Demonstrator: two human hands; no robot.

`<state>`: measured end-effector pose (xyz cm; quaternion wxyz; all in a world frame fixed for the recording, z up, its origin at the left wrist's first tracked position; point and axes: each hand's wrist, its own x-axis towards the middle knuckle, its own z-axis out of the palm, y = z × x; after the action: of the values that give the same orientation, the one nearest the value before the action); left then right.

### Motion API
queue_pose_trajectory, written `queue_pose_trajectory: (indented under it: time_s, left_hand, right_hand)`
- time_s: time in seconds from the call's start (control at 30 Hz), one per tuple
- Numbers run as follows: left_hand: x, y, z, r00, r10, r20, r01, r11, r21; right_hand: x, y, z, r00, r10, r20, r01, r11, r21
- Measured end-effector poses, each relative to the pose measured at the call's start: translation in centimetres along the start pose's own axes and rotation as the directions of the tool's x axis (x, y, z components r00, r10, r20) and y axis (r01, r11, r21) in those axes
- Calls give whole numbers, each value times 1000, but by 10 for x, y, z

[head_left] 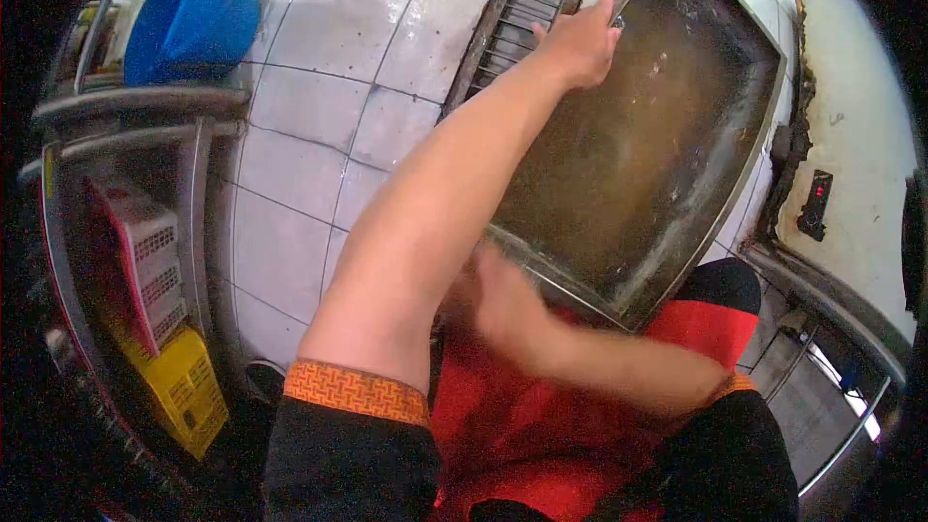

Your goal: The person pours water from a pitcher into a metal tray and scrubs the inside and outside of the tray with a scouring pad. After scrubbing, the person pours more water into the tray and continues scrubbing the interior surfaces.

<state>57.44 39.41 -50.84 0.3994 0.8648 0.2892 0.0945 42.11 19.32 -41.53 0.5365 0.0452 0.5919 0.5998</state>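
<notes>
A large, dark metal tray (619,164) with a stained brownish inside lies tilted across the floor in front of me. My left hand (583,42) reaches far forward and grips the tray's left rim, one finger stretched along the edge. Close to my body, my right hand (501,302) is beside the near left corner of the tray. Motion smears its fingers, and my left forearm partly covers that area, so whether it touches the rim cannot be made out. A red apron (541,406) covers my lap.
White floor tiles (300,135) surround a drain grate (536,0) left of the tray. A blue bucket (198,24) stands at upper left above a metal rack holding a white basket (145,251) and a yellow crate (188,391). A rusty-edged appliance (860,126) with a red display stands right.
</notes>
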Motion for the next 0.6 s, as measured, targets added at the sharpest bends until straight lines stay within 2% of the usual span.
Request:
queue_pose_trajectory:
  time_s: [0.03, 0.07, 0.1, 0.13, 0.2, 0.23, 0.27, 0.3, 0.33, 0.37, 0.4, 0.47, 0.5, 0.53, 0.6]
  left_hand:
    - [-1, 0, -1, 1000, -21, 20, 20, 999, 37]
    - [-1, -1, -8, 998, -44, 35, 42, 996, 76]
    - [-2, -1, -11, 996, -69, 49, 63, 991, 116]
    - [-4, 4, -6, 997, -67, 39, 63, 994, 95]
    - [-1, 11, -3, 999, -43, 8, 42, 997, 70]
    - [1, 7, -5, 999, -49, 21, 46, 994, 96]
    - [2, 1, -9, 997, -67, 30, 63, 992, 110]
    - [1, -1, -8, 995, -81, 51, 74, 991, 112]
    - [0, 1, -8, 996, -75, 40, 72, 995, 73]
    - [0, 5, -3, 998, -64, 28, 62, 996, 62]
    - [0, 7, -1, 998, -57, 10, 56, 997, 59]
    - [-1, 0, -1, 998, -57, -18, 58, 996, 69]
    - [1, 0, -1, 998, -42, -36, 45, 996, 78]
    - [2, 3, -2, 999, -43, -33, 46, 993, 106]
    - [0, 5, -3, 998, -52, -21, 55, 986, 158]
  right_hand:
    - [6, 0, 7, 994, -92, 59, 101, 981, -166]
    - [25, -15, -3, 961, -72, 268, 251, 634, -731]
    - [43, -29, -13, 884, -49, 464, 465, 6, -885]
    - [79, -47, -45, 740, 67, 670, 641, -375, -670]
    - [91, -37, -39, 610, 261, 749, 670, -674, -310]
    - [81, -32, -48, 660, 254, 707, 632, -695, -341]
    - [58, -21, -43, 694, 371, 618, 489, -872, -27]
    - [36, -9, -37, 711, 479, 515, 348, -876, 335]
    - [6, 6, -12, 832, 417, 365, 155, -807, 570]
    - [-25, 21, 12, 919, 338, 201, 52, -611, 790]
    - [-54, 28, 40, 988, 124, 93, 31, -745, 666]
    - [-60, -18, 79, 942, -5, 335, -262, -635, 727]
    - [-53, -78, 79, 856, 158, 491, -248, -710, 659]
    - [-34, -130, 72, 849, -45, 527, -439, -615, 655]
    - [5, -222, 48, 765, -257, 591, -609, -586, 534]
